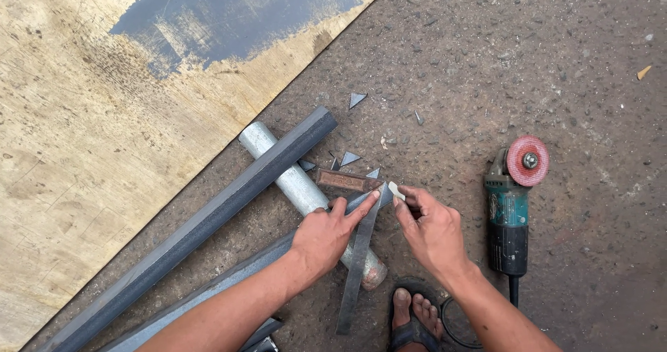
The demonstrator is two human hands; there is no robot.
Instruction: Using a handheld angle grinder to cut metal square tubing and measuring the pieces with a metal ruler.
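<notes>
The single head camera looked almost straight down from above the crouching person, close over the hands, left [325, 235] and right [432, 234], taking in the concrete floor [570, 74], a plywood sheet [83, 129] at upper left and a grinder [511, 213] at right.
</notes>
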